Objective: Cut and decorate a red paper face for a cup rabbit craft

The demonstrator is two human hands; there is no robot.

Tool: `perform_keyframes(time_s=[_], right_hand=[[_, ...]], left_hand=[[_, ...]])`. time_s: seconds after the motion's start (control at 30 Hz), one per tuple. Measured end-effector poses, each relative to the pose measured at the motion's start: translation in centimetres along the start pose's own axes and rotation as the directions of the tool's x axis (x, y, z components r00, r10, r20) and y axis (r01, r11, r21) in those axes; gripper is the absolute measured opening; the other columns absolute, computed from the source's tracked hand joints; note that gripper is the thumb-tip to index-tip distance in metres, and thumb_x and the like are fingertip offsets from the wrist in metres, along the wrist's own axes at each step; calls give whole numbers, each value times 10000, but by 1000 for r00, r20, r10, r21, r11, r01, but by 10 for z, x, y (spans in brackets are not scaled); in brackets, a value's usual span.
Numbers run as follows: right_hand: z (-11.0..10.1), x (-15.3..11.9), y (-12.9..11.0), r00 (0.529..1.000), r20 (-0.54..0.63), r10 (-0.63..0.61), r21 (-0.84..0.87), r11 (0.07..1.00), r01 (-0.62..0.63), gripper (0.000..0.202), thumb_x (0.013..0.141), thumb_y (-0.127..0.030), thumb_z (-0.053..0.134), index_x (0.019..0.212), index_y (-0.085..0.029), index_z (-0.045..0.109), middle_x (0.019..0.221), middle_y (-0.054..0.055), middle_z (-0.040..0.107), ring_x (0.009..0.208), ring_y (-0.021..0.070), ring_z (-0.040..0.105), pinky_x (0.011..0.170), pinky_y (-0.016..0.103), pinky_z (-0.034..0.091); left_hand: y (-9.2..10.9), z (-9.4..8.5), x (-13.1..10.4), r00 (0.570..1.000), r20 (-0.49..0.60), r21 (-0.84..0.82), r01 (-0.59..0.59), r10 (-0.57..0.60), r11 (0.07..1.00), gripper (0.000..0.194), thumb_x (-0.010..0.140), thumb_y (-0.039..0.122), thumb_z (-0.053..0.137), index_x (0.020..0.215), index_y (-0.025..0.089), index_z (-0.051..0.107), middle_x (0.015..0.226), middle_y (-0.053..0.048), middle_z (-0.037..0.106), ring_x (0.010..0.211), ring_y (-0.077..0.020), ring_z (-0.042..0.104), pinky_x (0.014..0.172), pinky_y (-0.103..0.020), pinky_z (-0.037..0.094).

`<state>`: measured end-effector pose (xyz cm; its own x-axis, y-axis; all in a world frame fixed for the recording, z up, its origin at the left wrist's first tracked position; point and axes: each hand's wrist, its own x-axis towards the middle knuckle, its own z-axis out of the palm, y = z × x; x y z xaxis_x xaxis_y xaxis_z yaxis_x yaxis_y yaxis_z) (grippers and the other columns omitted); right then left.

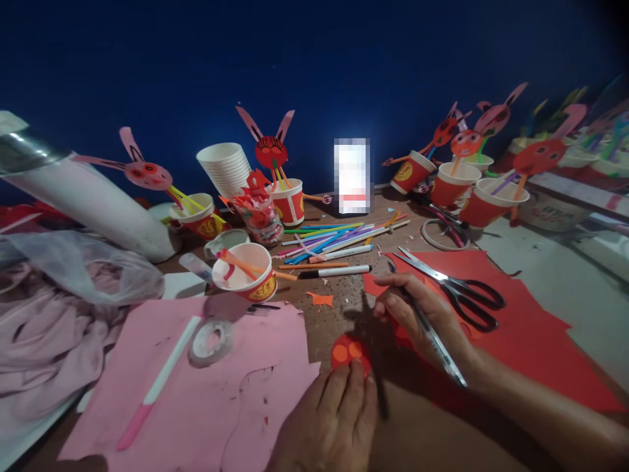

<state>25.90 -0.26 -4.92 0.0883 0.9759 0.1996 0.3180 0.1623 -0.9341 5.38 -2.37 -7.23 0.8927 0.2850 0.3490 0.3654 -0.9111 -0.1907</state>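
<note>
My left hand [339, 410] lies flat, fingers stretched, its fingertips on the lower part of a red paper disc [350, 345]. Two orange circles sit on that disc like eyes. To its right, my right hand [410, 311] is closed around a slim pen [439, 354] with a clear barrel, slanting back over the hand. Beneath and beyond this hand spreads red paper [525, 334], on which black-handled scissors [455, 285] rest with blades apart. A small orange paper scrap [320, 299] lies above the disc.
Pink paper [196, 400] with a pink-and-white marker [160, 380] and a tape roll [211, 342] covers the left. Behind are colored sticks [339, 241], a paper cup [246, 272], a cup stack [225, 167], rabbit-face cups [289, 202] and a glowing, blurred-out screen [352, 174].
</note>
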Motion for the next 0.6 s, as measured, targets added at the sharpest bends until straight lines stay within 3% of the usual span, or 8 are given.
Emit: perform_keyframes(time_s=[0.1, 0.4, 0.6], right_hand=[[1, -1, 1, 1000, 19, 2, -45, 999, -1, 229, 894, -368, 459, 1042, -202, 514, 692, 3, 594, 610, 155, 586, 544, 273, 474], [3, 4, -2, 999, 42, -14, -135, 991, 19, 267, 914, -390, 379, 1044, -175, 469, 663, 10, 600, 594, 158, 609, 537, 267, 509], [-11, 16, -12, 991, 102, -81, -393, 912, 115, 231, 922, -244, 334, 1127, -153, 392, 743, 31, 620, 641, 154, 617, 595, 267, 511]], left_hand=[[-1, -3, 3, 1000, -12, -27, 22, -22, 999, 699, 856, 631, 254, 1108, 69, 583, 1053, -159, 659, 936, -274, 555, 836, -362, 338], [2, -1, 1, 993, 110, -112, 51, -38, 992, 746, 811, 666, 346, 1208, 56, 511, 1213, -187, 569, 991, -297, 532, 835, -376, 375], [10, 3, -6, 977, 174, -196, 154, -120, 968, 661, 834, 617, 356, 1274, 134, 461, 1293, -160, 521, 1113, -320, 502, 900, -409, 384]])
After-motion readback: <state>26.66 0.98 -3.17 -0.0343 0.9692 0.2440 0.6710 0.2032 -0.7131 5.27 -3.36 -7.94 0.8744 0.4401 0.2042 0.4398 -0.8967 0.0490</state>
